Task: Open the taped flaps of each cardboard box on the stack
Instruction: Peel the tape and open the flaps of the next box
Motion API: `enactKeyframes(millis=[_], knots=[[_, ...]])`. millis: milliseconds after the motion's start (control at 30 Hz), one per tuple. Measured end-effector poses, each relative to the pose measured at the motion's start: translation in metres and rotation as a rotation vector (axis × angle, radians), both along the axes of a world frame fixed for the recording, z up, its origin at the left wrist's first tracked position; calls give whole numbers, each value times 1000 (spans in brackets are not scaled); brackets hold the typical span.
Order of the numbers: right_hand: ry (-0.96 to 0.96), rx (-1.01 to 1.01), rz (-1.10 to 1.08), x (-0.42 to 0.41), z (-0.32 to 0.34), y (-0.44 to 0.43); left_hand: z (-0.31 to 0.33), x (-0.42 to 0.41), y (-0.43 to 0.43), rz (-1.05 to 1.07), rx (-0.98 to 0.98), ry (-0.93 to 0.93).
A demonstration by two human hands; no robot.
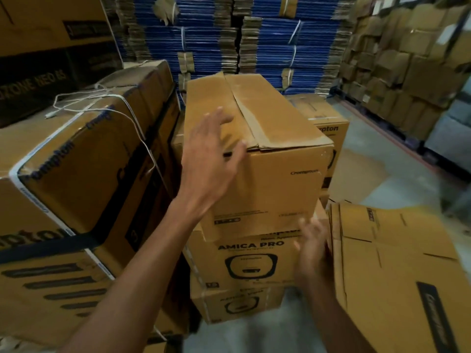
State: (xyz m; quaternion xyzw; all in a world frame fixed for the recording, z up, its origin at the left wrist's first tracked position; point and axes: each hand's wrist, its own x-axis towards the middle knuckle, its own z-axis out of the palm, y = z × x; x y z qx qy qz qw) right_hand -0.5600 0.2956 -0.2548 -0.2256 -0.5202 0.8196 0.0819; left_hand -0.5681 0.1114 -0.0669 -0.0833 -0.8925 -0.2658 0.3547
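My two hands at the stack of three boxes

The top box (267, 179) stands in the middle, on the AMICA PRO box (244, 263), with a third box (229, 304) under that one. My left hand (209, 159) is at its near left top edge, fingers spread and straight, holding nothing. The two top flaps (270, 110) meet in a seam, the near end a little raised. My right hand (312, 248) is lower, beside the edge of the flat cartons (395, 271); it is blurred, so I cannot tell if it grips them. Big strapped boxes (76, 161) stand close on the left; open floor (382, 179) lies on the right.
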Motion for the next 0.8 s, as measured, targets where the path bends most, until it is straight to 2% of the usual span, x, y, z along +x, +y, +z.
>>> enactKeyframes(millis=[133, 267, 500, 700, 800], knots=[[-137, -424, 113, 2, -30, -39, 4, -18, 28, -19, -437, -134], [-124, -698, 103, -8, -27, -60, -3, -39, 36, 2, -595, -236], [-118, -702, 145, -8, -16, -76, -11, -47, 38, 46, -698, -198], [-67, -747, 142, -11, -2, -77, 12, -47, 46, -26, -707, -214], [19, -738, 155, -13, 7, -69, 35, -43, 50, -58, -680, -225]])
